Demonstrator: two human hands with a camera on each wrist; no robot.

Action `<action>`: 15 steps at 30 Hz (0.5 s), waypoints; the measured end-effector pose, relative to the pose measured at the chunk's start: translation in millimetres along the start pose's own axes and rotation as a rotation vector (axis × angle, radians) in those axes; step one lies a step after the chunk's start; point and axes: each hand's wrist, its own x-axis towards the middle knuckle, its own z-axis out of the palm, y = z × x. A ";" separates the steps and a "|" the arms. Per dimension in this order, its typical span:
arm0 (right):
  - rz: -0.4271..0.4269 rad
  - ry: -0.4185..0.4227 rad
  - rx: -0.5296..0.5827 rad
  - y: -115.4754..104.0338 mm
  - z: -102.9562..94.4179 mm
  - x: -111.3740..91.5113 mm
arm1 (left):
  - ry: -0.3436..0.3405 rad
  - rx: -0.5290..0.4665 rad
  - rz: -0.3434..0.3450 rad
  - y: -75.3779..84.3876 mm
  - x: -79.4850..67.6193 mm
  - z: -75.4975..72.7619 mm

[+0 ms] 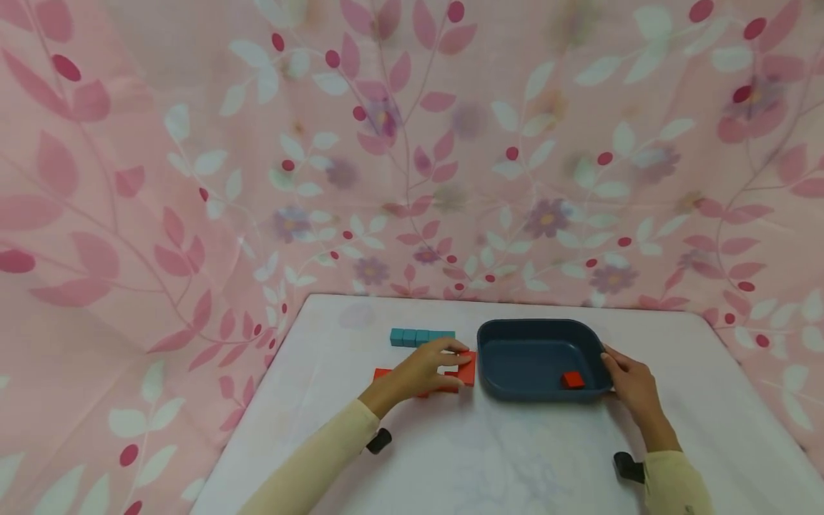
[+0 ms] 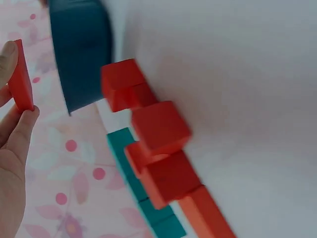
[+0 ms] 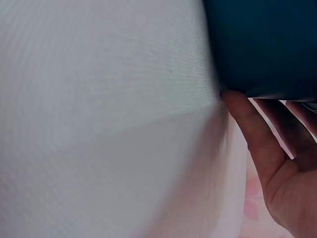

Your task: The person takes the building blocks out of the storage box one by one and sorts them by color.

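In the head view my left hand (image 1: pixel 421 368) is just left of a dark blue tray (image 1: pixel 496 392). Thumb and fingertips pinch a red block (image 2: pixel 21 82), lifted off the table in the left wrist view. Below that hand, several red blocks (image 2: pixel 161 128) form an uneven row, partly hidden by the hand in the head view. Behind them lies a row of teal blocks (image 1: pixel 409 337). My right hand (image 1: pixel 634 383) holds the tray's right side, its thumb against the wall in the right wrist view. One red block (image 1: pixel 573 380) lies inside the tray, near its front right corner.
The blocks and tray stand on a white-covered table (image 1: pixel 515 458). A pink floral cloth (image 1: pixel 412 179) hangs behind the table's back edge and along the left. A dark wrist device (image 1: pixel 380 440) sits under the left wrist, another (image 1: pixel 627 468) beside the right.
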 end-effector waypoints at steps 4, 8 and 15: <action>0.003 0.005 0.022 -1.3 0.0 -0.4 | 0.003 -0.017 -0.063 3.1 -21.0 4.8; 0.017 0.003 0.041 -3.4 0.9 -2.0 | 0.012 -0.067 -0.114 6.2 -38.3 11.4; 0.009 -0.009 0.042 -3.8 1.8 -2.7 | 0.023 -0.053 -0.145 9.9 -61.8 19.1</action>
